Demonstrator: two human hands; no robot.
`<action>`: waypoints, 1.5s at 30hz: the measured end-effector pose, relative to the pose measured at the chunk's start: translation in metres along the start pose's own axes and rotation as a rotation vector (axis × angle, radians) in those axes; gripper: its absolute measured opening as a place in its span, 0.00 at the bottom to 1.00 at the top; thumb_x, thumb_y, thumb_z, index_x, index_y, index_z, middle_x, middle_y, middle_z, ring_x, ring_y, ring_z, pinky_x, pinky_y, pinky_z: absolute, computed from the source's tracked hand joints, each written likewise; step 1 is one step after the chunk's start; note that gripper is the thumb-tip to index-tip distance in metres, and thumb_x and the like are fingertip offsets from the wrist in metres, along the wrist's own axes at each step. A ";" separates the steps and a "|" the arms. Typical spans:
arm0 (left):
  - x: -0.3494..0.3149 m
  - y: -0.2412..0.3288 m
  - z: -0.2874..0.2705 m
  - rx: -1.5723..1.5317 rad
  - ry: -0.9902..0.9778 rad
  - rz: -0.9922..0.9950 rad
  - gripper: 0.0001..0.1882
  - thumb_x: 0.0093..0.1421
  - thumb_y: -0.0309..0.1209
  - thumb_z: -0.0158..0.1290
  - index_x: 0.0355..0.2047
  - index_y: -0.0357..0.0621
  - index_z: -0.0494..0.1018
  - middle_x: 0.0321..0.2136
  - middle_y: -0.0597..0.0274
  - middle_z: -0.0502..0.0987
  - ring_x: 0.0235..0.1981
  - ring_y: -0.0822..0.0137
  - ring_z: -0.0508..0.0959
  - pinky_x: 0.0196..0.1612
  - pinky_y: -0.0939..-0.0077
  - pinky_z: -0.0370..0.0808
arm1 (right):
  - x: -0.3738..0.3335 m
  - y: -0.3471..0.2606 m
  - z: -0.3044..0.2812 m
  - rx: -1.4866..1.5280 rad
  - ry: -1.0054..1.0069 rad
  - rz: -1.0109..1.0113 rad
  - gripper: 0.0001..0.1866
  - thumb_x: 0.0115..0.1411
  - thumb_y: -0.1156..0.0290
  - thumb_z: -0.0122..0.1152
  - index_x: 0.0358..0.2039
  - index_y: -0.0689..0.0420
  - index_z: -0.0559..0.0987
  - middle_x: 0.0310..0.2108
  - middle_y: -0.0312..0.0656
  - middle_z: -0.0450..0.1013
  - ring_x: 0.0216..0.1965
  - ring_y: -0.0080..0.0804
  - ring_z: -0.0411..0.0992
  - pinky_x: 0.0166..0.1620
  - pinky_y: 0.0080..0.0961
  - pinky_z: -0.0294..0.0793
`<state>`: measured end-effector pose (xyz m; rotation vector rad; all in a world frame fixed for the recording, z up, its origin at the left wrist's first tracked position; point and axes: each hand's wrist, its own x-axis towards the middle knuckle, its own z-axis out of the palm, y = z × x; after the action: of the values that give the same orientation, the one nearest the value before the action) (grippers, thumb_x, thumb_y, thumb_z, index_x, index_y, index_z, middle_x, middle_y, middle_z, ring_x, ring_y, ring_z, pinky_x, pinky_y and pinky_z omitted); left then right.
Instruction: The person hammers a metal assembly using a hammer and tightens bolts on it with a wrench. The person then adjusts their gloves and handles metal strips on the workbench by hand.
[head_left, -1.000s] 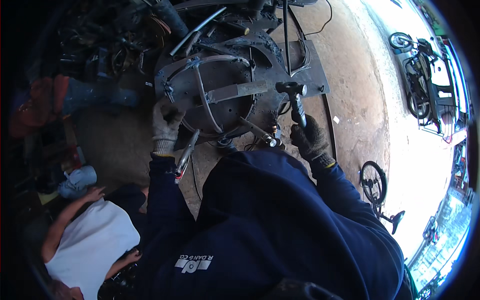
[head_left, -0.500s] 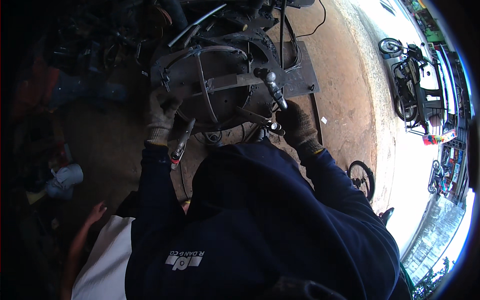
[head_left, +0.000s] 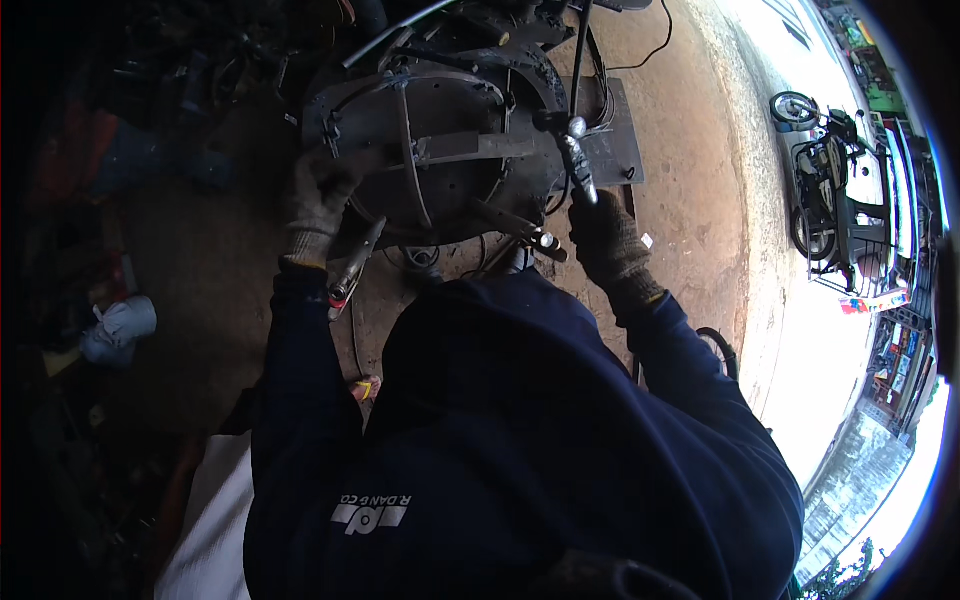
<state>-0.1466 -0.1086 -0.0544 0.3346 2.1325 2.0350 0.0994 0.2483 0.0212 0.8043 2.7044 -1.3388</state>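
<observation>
Since half a second ago the hammer [head_left: 577,160] has shifted right, from over the right end of the flat bar [head_left: 505,147] to just beyond it, and the right hand [head_left: 607,240] has gone with it. That gloved hand is closed around the handle, the hammer's head pointing far. The left hand [head_left: 318,200], also gloved, has its fingers partly curled at the left edge of the curved-strip frame [head_left: 407,145]; whether it grips anything I cannot tell. The frame lies on the dark metal worktable [head_left: 615,145], the flat bar crossing it from left to right. Locking pliers [head_left: 357,262] jut near beside the left hand; a second clamping tool [head_left: 515,222] sits at the frame's near right side
</observation>
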 end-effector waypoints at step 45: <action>-0.022 0.148 0.054 0.641 0.083 0.667 0.24 0.65 0.28 0.55 0.59 0.32 0.66 0.51 0.51 0.75 0.54 0.58 0.75 0.57 0.66 0.72 | 0.066 -0.263 0.048 0.404 -0.232 -0.825 0.28 0.67 0.47 0.56 0.57 0.56 0.75 0.47 0.51 0.78 0.52 0.48 0.77 0.54 0.40 0.76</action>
<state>-0.1044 -0.0570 0.0896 1.2011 2.9731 1.5339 -0.0869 0.1098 0.1694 -0.5468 2.6777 -1.9777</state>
